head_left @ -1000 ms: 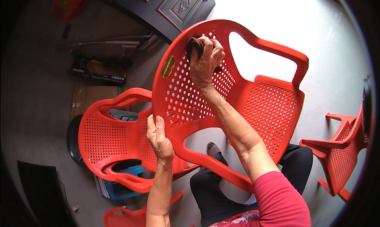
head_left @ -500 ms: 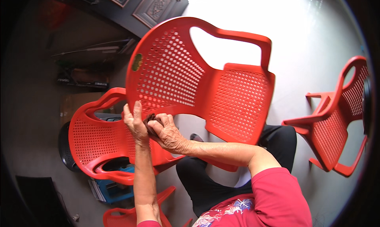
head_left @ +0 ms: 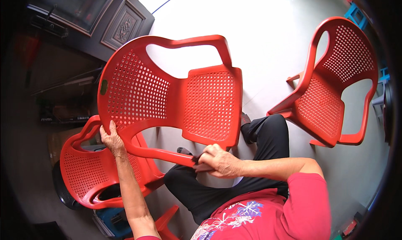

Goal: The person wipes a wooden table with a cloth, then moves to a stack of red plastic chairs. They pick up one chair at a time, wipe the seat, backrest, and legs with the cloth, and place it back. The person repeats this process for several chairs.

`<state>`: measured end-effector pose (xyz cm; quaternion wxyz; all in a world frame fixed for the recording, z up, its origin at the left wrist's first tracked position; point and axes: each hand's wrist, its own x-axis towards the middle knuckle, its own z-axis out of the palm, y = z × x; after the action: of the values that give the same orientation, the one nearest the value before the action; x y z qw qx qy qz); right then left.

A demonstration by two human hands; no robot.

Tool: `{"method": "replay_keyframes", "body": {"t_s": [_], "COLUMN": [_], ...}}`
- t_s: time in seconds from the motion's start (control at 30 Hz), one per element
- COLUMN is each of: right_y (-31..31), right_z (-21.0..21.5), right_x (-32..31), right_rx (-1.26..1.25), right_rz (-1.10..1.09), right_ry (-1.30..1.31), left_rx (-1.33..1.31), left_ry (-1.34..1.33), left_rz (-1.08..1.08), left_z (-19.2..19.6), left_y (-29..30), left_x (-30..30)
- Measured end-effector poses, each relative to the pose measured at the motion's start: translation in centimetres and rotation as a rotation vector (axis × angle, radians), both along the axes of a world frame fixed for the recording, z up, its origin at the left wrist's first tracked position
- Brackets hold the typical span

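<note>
A red plastic armchair (head_left: 176, 101) with a perforated back and seat stands tilted in front of my knees. My left hand (head_left: 112, 140) grips the edge of its backrest, thumb on the inner face and fingers around the rim. Bunched in my right hand (head_left: 222, 161) is a dark brown cloth (head_left: 202, 166). That hand is closed around the cloth and presses it on the front end of the chair's near armrest (head_left: 163, 153). Part of the cloth hides under my fingers.
Another red armchair (head_left: 320, 108) stands to the right. A further red chair (head_left: 86, 173) is at the left, partly behind the first one, with a blue stool (head_left: 113, 221) below it. A dark carved door (head_left: 125, 26) stands at the upper left.
My right hand has slid the cloth from beside my left hand at the backrest along the armrest to its front. My left hand stays on the backrest edge. The view has shifted right.
</note>
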<state>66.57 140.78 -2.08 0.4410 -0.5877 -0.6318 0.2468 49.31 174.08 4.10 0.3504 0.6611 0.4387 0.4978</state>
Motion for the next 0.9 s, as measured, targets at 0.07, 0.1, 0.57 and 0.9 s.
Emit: {"method": "replay_keyframes", "body": {"t_s": [0.07,0.1,0.57,0.9], "right_y": [-1.8,-1.9,3.7,4.8], "right_z": [-4.5,-4.6,-21.6,-21.1], "right_x": [2.5,4.6,16.0,19.1], "right_rx": [-0.178,-0.341,0.084,0.043], "right_rz": [-0.065,-0.141,-0.801,-0.693], "right_ry": [-0.020,0.011,1.430,1.161], "left_rx": [0.054,0.058,0.063,0.135], "left_ry": [0.052,0.035,0.061,0.120], "left_rz": [0.009,0.008,0.069,0.427], "left_z": [-0.7,-0.7,-1.2,-3.7], "left_y": [0.5,0.8,1.6,-5.1], "left_x": [0.2,-0.4,0.4,-2.9]}}
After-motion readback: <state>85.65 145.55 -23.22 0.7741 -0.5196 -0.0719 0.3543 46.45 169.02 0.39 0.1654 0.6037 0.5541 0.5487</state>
